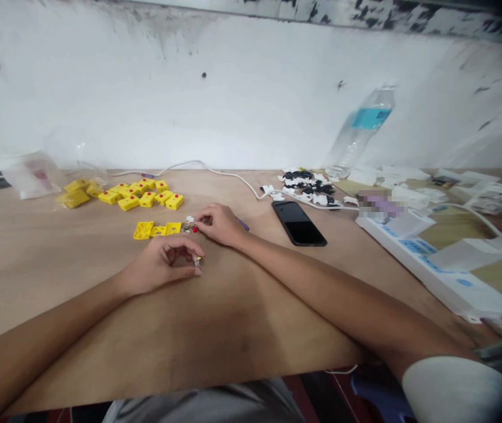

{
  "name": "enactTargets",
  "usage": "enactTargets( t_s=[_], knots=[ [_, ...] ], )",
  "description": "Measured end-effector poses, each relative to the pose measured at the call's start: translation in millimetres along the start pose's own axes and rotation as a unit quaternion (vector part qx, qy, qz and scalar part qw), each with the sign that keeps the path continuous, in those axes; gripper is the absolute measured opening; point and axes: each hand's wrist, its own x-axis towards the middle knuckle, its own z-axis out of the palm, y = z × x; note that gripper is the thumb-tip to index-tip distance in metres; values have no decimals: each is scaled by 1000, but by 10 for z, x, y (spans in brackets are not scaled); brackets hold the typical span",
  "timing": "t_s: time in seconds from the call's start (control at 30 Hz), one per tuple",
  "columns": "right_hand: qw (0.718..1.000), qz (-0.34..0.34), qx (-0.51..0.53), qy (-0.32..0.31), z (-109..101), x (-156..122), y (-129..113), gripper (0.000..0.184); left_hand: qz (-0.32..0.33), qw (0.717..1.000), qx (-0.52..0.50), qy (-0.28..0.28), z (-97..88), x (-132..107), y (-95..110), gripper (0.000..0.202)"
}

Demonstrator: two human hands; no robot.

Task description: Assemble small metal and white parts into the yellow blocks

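My left hand (163,263) rests on the wooden table (233,317), fingers curled in a pinch round a tiny metal part (197,260). Just beyond it my right hand (219,223) pinches at small white and red bits (192,224) lying beside three flat yellow plastic pieces (157,230). A purple pen tip (243,224) shows behind the right hand.
Several yellow blocks (136,197) are grouped at the back left near clear plastic bags (30,173). A black phone (298,223) lies right of centre, with black and white small parts (306,185), a white cable (216,171), a water bottle (359,132) and white power strips (436,264) to the right.
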Motion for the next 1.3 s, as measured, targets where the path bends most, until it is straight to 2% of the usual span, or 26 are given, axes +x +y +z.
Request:
enactTargets(
  t_s=[0.17, 0.33, 0.57, 0.67, 0.77, 0.9, 1.0, 1.13, 1.3],
  knots=[
    [996, 7, 79, 40, 5, 7, 75, 9, -27, 999, -34, 8, -1, -6, -31, 23],
    [964, 15, 240, 117, -50, -103, 50, 12, -42, 994, -89, 36, -4, 5, -61, 28],
    [913, 100, 386, 86, -187, -502, -120, 24, -29, 992, -110, 45, -12, 17, -82, 26],
    [900, 114, 413, 85, -249, -638, -131, 26, -25, 993, -106, 54, -6, 16, -92, 26],
    [902, 110, 409, 82, -281, -692, -126, 29, -24, 992, -102, 68, -2, 19, -85, 28],
    [919, 103, 376, 63, -288, -675, -144, 18, -14, 992, -102, 74, -4, 24, -73, 28],
    [920, 110, 369, 76, -281, -663, -164, 10, -9, 993, -89, 80, -3, 27, -85, 28],
    [894, 139, 414, 100, -243, -685, -201, 13, 16, 994, -61, 91, 16, 32, -94, 27],
    [859, 159, 481, 68, -189, -730, -325, 17, 84, 991, -17, 103, 41, 40, -44, 22]
  ],
)
